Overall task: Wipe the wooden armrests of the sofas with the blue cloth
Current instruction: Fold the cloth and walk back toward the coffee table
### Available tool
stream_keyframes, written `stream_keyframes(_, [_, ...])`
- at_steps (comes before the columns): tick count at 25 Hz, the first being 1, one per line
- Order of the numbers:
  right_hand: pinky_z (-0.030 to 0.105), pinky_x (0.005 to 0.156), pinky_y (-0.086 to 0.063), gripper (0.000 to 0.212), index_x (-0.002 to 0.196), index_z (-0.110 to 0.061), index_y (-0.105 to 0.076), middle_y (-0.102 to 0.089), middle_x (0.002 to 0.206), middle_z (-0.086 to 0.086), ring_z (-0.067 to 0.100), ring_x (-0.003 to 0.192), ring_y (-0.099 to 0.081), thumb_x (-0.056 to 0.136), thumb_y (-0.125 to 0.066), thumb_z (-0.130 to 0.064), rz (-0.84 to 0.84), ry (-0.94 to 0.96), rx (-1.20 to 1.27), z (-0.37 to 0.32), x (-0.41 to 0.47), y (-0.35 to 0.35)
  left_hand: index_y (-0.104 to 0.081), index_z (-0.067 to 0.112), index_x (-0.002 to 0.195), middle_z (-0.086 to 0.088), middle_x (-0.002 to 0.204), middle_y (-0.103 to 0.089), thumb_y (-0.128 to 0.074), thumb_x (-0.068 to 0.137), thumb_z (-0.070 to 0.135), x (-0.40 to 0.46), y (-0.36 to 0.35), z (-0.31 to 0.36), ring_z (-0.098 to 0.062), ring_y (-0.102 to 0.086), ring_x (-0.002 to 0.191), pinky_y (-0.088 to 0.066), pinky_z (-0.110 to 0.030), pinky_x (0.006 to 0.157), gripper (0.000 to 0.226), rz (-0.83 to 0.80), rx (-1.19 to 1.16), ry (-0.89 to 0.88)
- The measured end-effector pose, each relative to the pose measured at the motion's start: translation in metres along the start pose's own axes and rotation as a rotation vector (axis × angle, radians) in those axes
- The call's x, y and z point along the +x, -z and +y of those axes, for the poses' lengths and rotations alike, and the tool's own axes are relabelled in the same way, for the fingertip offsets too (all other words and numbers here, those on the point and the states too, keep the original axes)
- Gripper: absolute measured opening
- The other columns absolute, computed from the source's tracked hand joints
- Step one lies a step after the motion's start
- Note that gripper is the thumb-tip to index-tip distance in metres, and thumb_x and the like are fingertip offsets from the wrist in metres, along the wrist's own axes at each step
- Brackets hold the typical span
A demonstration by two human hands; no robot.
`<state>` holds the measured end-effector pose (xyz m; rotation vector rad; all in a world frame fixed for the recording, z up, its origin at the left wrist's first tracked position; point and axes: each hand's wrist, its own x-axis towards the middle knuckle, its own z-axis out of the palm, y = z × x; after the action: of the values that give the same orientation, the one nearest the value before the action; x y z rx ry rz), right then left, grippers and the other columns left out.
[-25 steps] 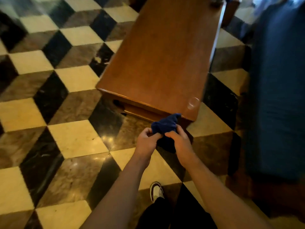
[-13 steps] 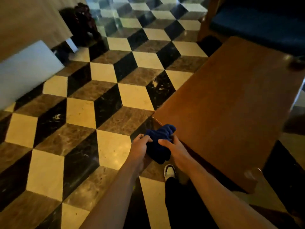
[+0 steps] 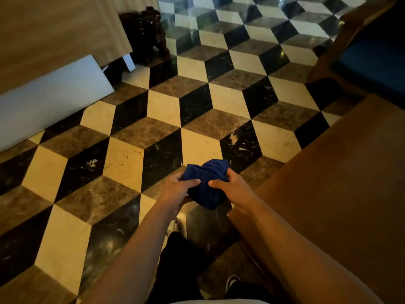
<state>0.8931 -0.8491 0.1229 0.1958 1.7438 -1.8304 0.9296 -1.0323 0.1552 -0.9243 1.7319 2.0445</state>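
Note:
The blue cloth (image 3: 206, 183) is bunched up in front of me, above the checkered floor. My left hand (image 3: 178, 189) grips its left side and my right hand (image 3: 232, 188) grips its right side. A sofa with a blue cushion (image 3: 370, 62) and a wooden armrest (image 3: 341, 36) stands at the far right, well beyond my hands.
A brown wooden table (image 3: 341, 172) fills the right side, close to my right arm. A dark carved figure (image 3: 151, 34) stands by the wooden wall panel (image 3: 54, 34) at the back left, with a white board (image 3: 50, 102) leaning below it. My shoes show at the bottom.
My view has swung left, so the table has slid from the centre to the right edge. Both hands have kept hold of the cloth, which now hangs over the floor instead of the table's corner.

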Motion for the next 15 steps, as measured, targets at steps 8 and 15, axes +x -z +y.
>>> stream_keyframes(8, [0.042, 0.094, -0.060, 0.031, 0.113, -0.025, -0.065, -0.074, 0.114, 0.001, 0.017, 0.104, -0.072, 0.087, -0.078, -0.014, 0.321, -0.018, 0.061, -0.096, 0.170, -0.016, -0.066, 0.025, 0.116, -0.003, 0.111, -0.076, -0.082, 0.081, 0.011, 0.195, 0.003, 0.135, -0.024, -0.075, 0.098, -0.065, -0.040, 0.068, 0.041, -0.165, 0.151, -0.014])
stream_keyframes(15, [0.032, 0.091, -0.058, 0.052, 0.127, -0.021, -0.057, -0.067, 0.121, -0.002, 0.015, 0.110, -0.066, 0.083, -0.084, -0.016, 0.628, -0.068, 0.170, -0.156, 0.239, 0.097, -0.063, 0.019, 0.116, -0.010, 0.113, -0.073, -0.079, 0.088, 0.012, 0.313, -0.152, 0.227, -0.029, -0.074, 0.095, -0.062, -0.037, 0.061, 0.033, -0.419, 0.495, -0.009])
